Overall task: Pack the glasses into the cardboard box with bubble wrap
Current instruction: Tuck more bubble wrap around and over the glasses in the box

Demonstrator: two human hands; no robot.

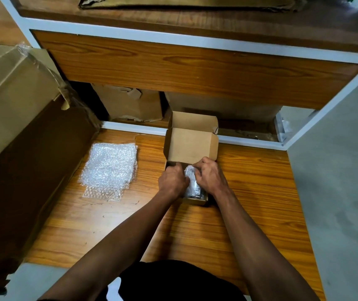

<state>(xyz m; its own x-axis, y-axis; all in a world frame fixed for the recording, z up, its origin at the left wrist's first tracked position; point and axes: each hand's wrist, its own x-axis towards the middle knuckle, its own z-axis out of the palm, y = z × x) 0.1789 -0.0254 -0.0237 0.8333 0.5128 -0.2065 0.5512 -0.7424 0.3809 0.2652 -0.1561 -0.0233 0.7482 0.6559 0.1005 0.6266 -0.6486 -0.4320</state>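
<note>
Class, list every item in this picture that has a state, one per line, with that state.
Small cardboard box: open, lid flap raised.
Bubble-wrapped glass: inside the box, held by both hands.
Left hand: gripping the wrapped glass.
Right hand: gripping the wrapped glass.
Bubble wrap sheets: stacked flat on the table, unused.
Large carton: taped, beside the table.

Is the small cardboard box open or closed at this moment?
Open. The small cardboard box has its lid flap standing up behind both hands, which press a bubble-wrapped bundle into it.

Bubble-wrapped glasses [192,183] sit inside the open cardboard box [192,146].
</note>
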